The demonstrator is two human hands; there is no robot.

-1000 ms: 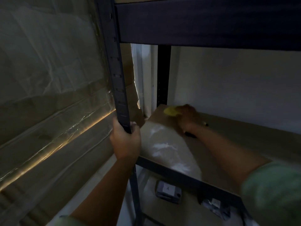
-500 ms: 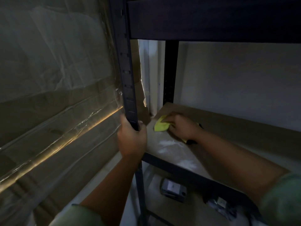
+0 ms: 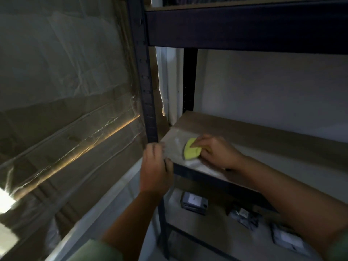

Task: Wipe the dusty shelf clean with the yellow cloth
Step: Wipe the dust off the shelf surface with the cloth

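Observation:
The wooden shelf board (image 3: 254, 134) sits in a dark metal rack, pale dust smeared over its near left corner. A bunched yellow cloth (image 3: 190, 152) lies pressed on that dusty corner, close to the front edge. My right hand (image 3: 216, 152) is closed over the cloth's right side, fingers on top of it. My left hand (image 3: 155, 169) is wrapped around the rack's front left upright post (image 3: 145, 81), just below shelf level.
A large cardboard box wrapped in clear plastic (image 3: 62, 102) stands close on the left of the rack. The shelf above (image 3: 244, 25) overhangs the work area. Small boxes (image 3: 194, 202) lie on the lower shelf. A white wall (image 3: 273, 87) closes the back.
My right hand has dragged the yellow cloth from the shelf's back left corner toward the front edge. My left hand has kept its hold on the post.

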